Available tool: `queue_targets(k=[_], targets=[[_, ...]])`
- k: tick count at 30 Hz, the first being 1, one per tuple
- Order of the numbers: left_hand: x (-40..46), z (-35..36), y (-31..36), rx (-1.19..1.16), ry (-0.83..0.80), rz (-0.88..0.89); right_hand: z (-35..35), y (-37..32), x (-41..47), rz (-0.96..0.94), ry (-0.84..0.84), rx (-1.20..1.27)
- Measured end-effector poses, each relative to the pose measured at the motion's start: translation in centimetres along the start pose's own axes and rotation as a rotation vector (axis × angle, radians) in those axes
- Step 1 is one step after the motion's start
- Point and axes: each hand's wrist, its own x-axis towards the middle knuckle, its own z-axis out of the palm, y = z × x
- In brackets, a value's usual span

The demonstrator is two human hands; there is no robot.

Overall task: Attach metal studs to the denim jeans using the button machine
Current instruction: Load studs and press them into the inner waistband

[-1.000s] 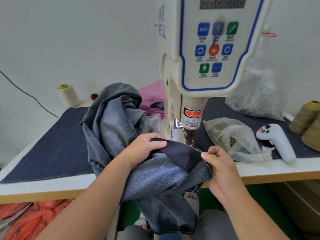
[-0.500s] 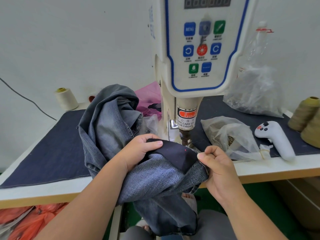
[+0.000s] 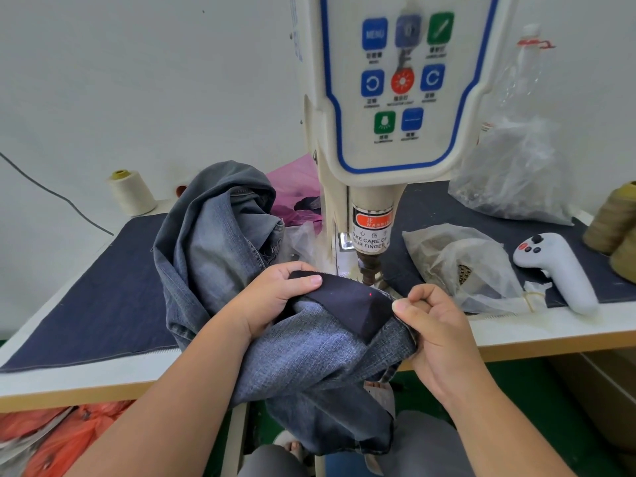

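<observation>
Denim jeans (image 3: 309, 356) hang over the front edge of the tabletop (image 3: 550, 333) below the button machine (image 3: 382, 132). The left hand (image 3: 275, 301) has its grip closed on a dark fold of the jeans, thumb on top. The right hand (image 3: 433, 325) pinches the fold's other end. A red light dot (image 3: 370, 294) sits on the fold between them. Right of the machine lie a plastic bag (image 3: 457, 266) and a white controller (image 3: 557, 270). A cream thread cone (image 3: 132, 192) stands at the back left.

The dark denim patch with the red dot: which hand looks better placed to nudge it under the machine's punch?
Probably the right hand: it pinches the dark denim patch at the edge nearest the brass punch. The left hand grips the far edge.
</observation>
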Motion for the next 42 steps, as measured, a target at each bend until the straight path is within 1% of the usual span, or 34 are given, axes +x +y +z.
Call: queue_targets(k=[11, 17, 25, 28, 31, 35, 42], targets=[[-0.09, 0.10, 0.02, -0.046, 0.000, -0.006, 0.06, 0.02, -0.02, 0.006, 0.027, -0.029], [0.03, 0.05, -0.07, -0.052, -0.006, 0.001, 0.22, -0.14, 0.00, 0.011, -0.010, -0.010], [0.17, -0.10, -0.27, -0.048, -0.006, 0.011, 0.05, -0.07, -0.11, -0.007, -0.011, -0.003], [0.20, -0.14, -0.31, -0.049, -0.003, 0.008, 0.08, -0.17, -0.15, 0.000, -0.023, -0.039], [0.14, -0.14, -0.25, -0.049, -0.006, 0.008, -0.04, -0.08, -0.11, 0.000, -0.016, -0.068], [0.25, -0.17, -0.39, -0.045, 0.000, 0.003, 0.09, -0.24, -0.20, 0.003, -0.006, -0.038], [0.34, -0.36, -0.41, -0.058, -0.008, 0.006, 0.31, -0.49, -0.26, 0.032, 0.003, -0.061]])
